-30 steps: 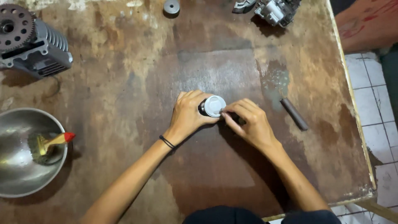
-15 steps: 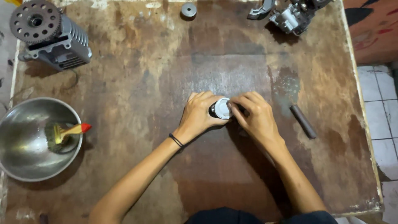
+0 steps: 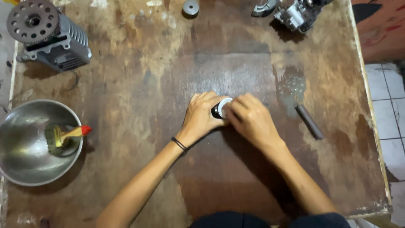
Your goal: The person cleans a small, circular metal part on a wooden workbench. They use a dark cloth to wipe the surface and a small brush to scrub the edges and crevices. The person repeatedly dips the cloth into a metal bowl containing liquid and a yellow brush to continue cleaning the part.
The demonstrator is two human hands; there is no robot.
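Sliding further over the small round part (image 3: pixel 222 108), the right hand (image 3: pixel 249 119) now covers most of its pale top, which showed more fully half a second earlier.

Both hands meet near the middle of the worn wooden table (image 3: pixel 126 97): the left hand (image 3: pixel 201 117) has its fingers curled tight around the part's dark body, and the right hand's fingers are bent closed over its top. A dark cylindrical rod (image 3: pixel 309 122) lies just right of the hands. A finned engine block (image 3: pixel 48 36) sits at the far left corner, a steel bowl (image 3: pixel 21 164) holding a red-tipped brush (image 3: pixel 67 135) at the left edge, a small gear (image 3: pixel 190 7) and a carburettor-like assembly (image 3: pixel 297 14) along the far edge.
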